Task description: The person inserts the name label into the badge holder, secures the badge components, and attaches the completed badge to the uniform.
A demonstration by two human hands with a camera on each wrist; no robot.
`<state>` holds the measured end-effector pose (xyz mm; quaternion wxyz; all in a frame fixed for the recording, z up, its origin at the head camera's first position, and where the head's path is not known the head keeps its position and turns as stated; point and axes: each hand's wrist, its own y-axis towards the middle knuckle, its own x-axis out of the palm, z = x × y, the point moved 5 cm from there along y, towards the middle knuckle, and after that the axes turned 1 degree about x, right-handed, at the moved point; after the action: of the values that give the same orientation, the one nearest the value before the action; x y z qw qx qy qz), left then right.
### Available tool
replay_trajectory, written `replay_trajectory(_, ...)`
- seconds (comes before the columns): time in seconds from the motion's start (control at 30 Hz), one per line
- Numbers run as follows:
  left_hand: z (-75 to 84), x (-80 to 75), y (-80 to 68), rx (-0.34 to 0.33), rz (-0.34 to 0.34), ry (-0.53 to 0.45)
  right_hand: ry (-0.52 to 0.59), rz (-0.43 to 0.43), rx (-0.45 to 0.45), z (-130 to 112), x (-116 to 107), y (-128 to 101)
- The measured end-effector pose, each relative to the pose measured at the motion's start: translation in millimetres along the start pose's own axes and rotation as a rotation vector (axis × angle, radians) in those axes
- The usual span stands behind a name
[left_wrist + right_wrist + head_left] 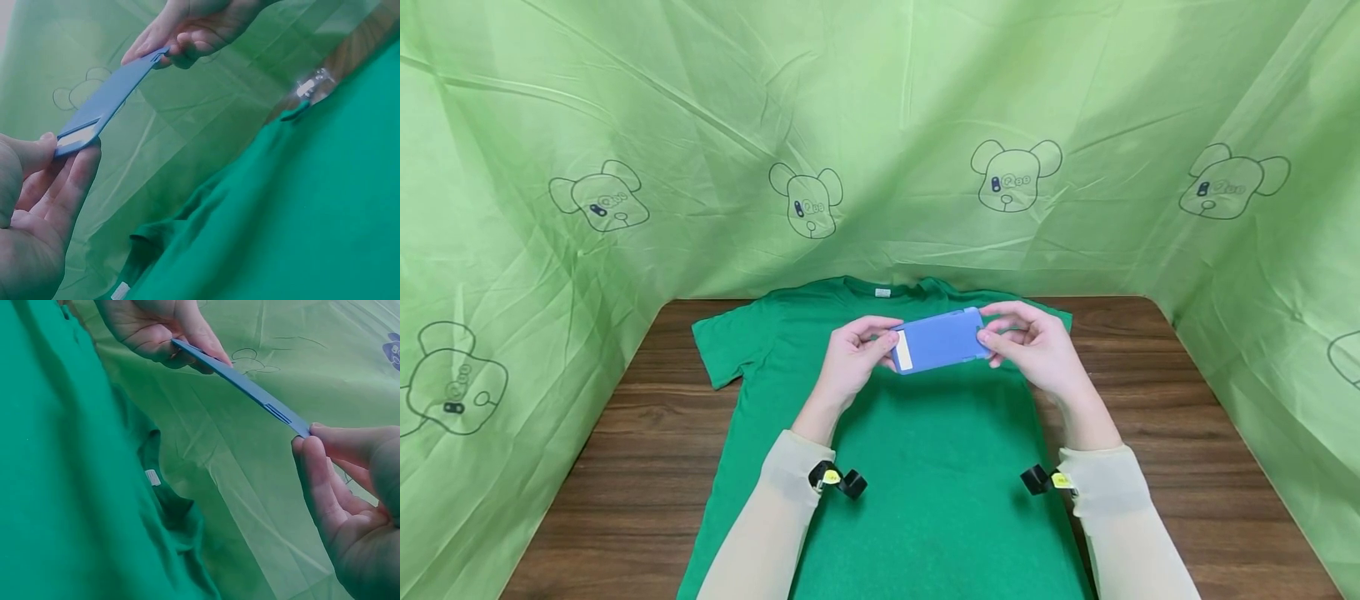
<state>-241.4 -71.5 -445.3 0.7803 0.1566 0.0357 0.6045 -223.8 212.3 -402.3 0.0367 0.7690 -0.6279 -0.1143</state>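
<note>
A: Where's the blue board (942, 340)?

B: Held in the air above the chest of the green T-shirt (925, 467), toward the tabletop's (647, 467) far edge. The left hand (850, 358) pinches its labelled end, the right hand (1037, 346) the other.

A: Its lie?

B: Long axis left to right, right end slightly higher. I'd keep both pinches at the short ends, level.

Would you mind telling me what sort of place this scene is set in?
Probably a staged recording booth, not a home: a wooden table is walled on three sides by green sheeting printed with cartoon bears, and a green T-shirt lies flat below hands holding a blue board.
</note>
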Motion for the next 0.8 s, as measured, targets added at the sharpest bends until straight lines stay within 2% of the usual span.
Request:
replay_trajectory(0.27,1.8,-0.1,-0.6,0.002,-0.001,0.000,-0.033,0.023,-0.011,0,1,1)
replay_trajectory(0.57,2.0,0.6,-0.9,0.008,0.012,-0.008,-0.006,0.037,-0.011,-2,2,-1)
replay_trajectory(0.8,7.2,4.1,-1.0,0.027,-0.024,-0.008,-0.037,0.000,-0.003,2,10,1)
